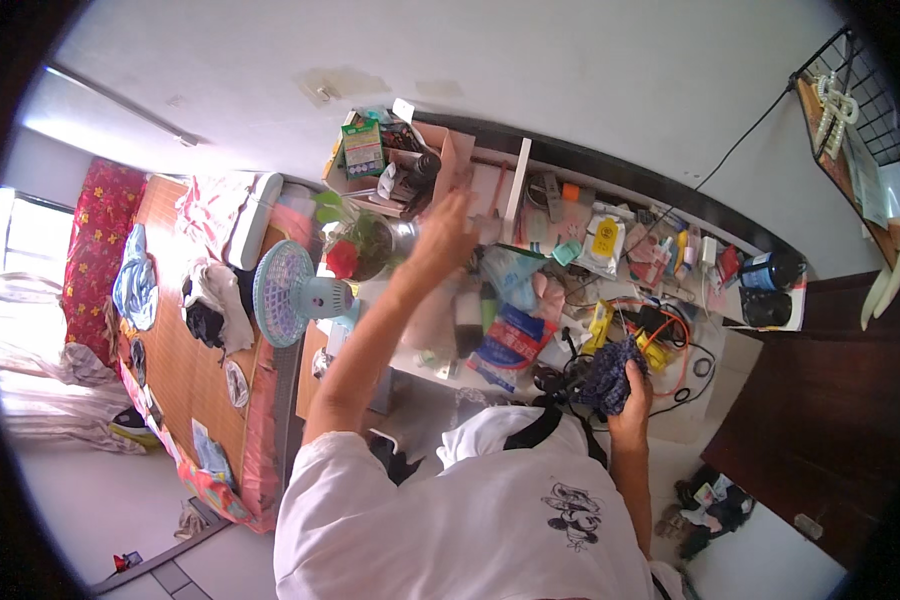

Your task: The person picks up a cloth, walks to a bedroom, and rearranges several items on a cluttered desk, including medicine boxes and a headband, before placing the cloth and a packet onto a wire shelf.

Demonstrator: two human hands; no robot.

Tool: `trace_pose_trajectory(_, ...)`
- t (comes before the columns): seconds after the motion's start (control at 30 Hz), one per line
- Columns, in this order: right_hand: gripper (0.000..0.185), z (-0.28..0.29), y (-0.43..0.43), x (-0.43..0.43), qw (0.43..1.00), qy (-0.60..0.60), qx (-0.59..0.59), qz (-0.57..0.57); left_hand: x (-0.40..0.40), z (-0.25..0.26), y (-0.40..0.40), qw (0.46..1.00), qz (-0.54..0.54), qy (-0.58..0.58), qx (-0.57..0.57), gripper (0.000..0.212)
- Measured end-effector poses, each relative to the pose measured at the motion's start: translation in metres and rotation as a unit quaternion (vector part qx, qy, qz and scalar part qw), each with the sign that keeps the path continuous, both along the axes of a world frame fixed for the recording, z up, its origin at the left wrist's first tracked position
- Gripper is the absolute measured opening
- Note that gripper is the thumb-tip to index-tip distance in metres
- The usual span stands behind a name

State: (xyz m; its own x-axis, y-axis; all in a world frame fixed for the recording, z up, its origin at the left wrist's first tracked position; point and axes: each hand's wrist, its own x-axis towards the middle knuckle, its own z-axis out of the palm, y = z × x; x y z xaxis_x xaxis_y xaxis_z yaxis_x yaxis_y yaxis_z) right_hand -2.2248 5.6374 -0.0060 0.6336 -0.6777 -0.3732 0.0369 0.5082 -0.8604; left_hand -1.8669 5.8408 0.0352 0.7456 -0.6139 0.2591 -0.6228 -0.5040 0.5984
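My right hand (631, 401) grips a bunched dark blue knitted or textured cloth (607, 373) over the near right part of the cluttered table. My left hand (448, 234) reaches across to the table's back edge, beside an open cardboard box (451, 154). The hand is motion-blurred, and whether its fingers hold anything is not visible. Inside the box are a green carton (362, 148) and a dark bottle (425, 166). Left of my left hand stands a potted plant (371, 244) with a red flower. A blue and red plastic packet (511, 341) lies between my arms.
A light blue desk fan (289, 294) stands left of my left forearm. Orange cable (679, 319) loops beside the cloth. A white divided organiser (520, 187) along the wall holds packets, tubes and dark jars (769, 271). Clothes lie on a bed (176, 330) at left.
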Motion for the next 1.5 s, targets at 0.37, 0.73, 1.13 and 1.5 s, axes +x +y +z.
trace_pose_trajectory(0.37, 0.040, 0.006, 0.002, -0.014, 0.999, 0.000, -0.007, 0.035, -0.017, -0.090, -0.023, 0.990, 0.126, -0.016, -0.068, 0.043)
trace_pose_trajectory(0.73, 0.039, 0.035, 0.003, 0.015, 0.994, -0.008, 0.111, 0.007, -0.031, -0.058, 0.011, 0.769, 0.155, 0.456, -0.420, 0.037)
trace_pose_trajectory(1.13, 0.038, 0.004, 0.000, 0.010, 0.998, -0.018, -0.032, 0.059, -0.026, -0.004, 0.069, 0.924, 0.198, 0.193, -0.264, 0.030)
trace_pose_trajectory(1.5, 0.040, 0.001, -0.004, 0.016, 0.994, -0.019, 0.108, 0.016, 0.056, 0.175, 0.070, 0.972, 0.070, -0.223, -0.031, 0.037)
